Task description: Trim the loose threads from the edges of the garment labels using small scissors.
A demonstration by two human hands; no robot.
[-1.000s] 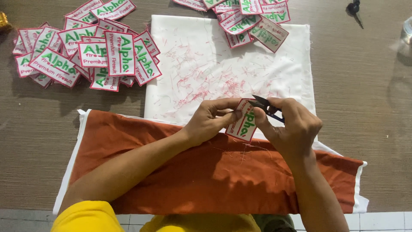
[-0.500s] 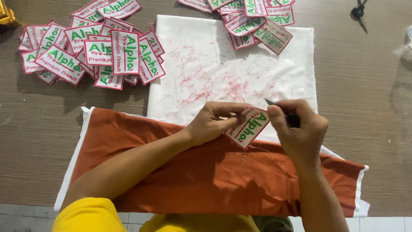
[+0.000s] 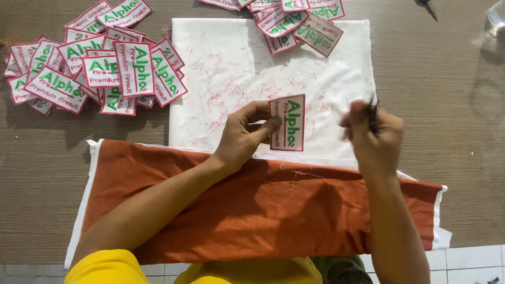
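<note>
My left hand pinches a white embroidered patch with a red border and green lettering, holding it upright over the white cloth. My right hand is to the right of the patch, apart from it, blurred, closed around a small dark thread snip. Both forearms cross a rust-orange cloth spread at the near edge of the table.
A heap of similar patches lies at the far left, and another pile lies at the top of the white cloth. Red thread scraps litter the white cloth. A dark tool and a clear container sit at the far right.
My right hand has pulled away to the right from the patch with the snip. My left hand has turned the patch upright and lifted it a little farther over the white cloth.
</note>
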